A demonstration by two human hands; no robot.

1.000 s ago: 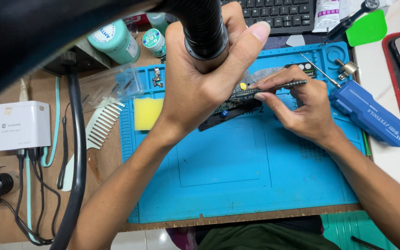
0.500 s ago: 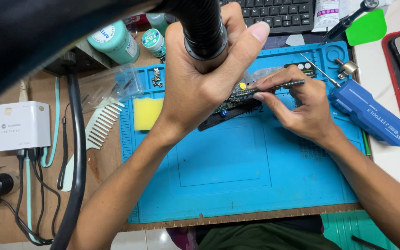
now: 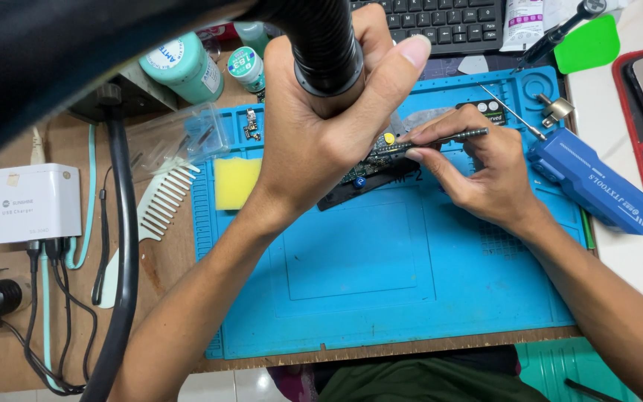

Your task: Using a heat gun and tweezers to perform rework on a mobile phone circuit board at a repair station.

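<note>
Blue mat (image 3: 381, 298), sponge (image 3: 237, 182), comb (image 3: 164, 199) nearby

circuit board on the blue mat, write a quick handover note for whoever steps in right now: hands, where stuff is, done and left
Left hand: wrapped around the black ribbed hot-air handle, nozzle end pointing down over the circuit board.
Right hand: holds slim metal tweezers like a pen, tips at the board under the left hand.
Board sits on a dark holder on the blue mat, upper middle.
Nearby: yellow sponge left of the board, blue tool case on the right, keyboard behind.
Done: board set in place, both tools on it.
Left: the work spot is hidden by the left hand, so progress cannot be told.
</note>
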